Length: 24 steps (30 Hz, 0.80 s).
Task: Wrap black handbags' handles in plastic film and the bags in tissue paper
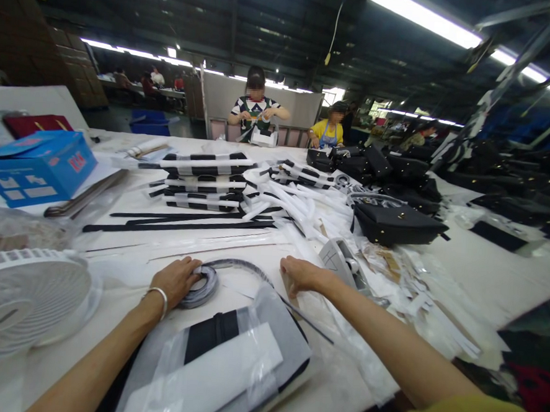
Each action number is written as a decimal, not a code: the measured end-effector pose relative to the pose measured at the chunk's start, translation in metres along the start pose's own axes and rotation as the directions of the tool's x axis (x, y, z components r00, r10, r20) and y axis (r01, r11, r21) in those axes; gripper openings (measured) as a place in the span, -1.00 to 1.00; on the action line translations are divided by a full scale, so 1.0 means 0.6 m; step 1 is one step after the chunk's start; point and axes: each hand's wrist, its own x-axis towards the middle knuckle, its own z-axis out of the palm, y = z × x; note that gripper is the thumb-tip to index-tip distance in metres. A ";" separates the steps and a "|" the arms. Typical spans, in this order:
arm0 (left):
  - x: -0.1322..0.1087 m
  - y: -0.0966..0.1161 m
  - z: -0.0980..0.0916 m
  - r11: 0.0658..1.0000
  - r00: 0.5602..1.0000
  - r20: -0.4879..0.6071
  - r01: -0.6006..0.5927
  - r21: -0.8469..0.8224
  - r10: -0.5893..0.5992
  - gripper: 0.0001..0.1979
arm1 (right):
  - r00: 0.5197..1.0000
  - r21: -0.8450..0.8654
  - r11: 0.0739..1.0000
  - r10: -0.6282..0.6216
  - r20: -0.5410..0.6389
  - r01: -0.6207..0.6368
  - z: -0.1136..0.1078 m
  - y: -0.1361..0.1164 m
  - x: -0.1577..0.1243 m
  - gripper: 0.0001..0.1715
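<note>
My left hand (176, 282), with a bangle at the wrist, grips the upper left edge of a coil of dark grey strip (210, 287) wrapped in clear film. From the coil the loose end of the strip (251, 266) arcs to the right, passing just beside my right hand (302, 276). My right hand is closed, its fingers curled downward around something pale that I cannot make out. Directly in front of me lies a flat bag panel (295, 341) in black and grey, partly covered by clear plastic and a white sheet (228, 365).
A white fan (7, 314) stands at the left, near a blue box (35, 166). Striped wrapped bundles (204, 183), black strips (180, 226) and white foam strips (289, 200) lie beyond my hands. Black bags (397, 223) pile up at the right. Two people work across the table.
</note>
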 end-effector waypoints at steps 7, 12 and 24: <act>0.000 0.002 0.000 1.000 1.000 0.002 0.006 -0.009 -0.006 -0.71 | 0.990 -0.067 0.996 0.056 -0.132 -0.066 0.008 -0.015 -0.027 -0.28; -0.001 0.006 -0.006 1.000 1.000 0.012 0.013 0.000 -0.013 -0.72 | 0.986 -0.066 0.997 0.029 -0.163 -0.040 0.024 -0.015 -0.046 -0.53; -0.005 0.009 -0.005 1.000 1.000 0.005 0.023 -0.004 -0.023 -0.74 | 0.898 -0.108 0.984 0.083 -0.433 -0.143 -0.003 -0.034 -0.058 -0.71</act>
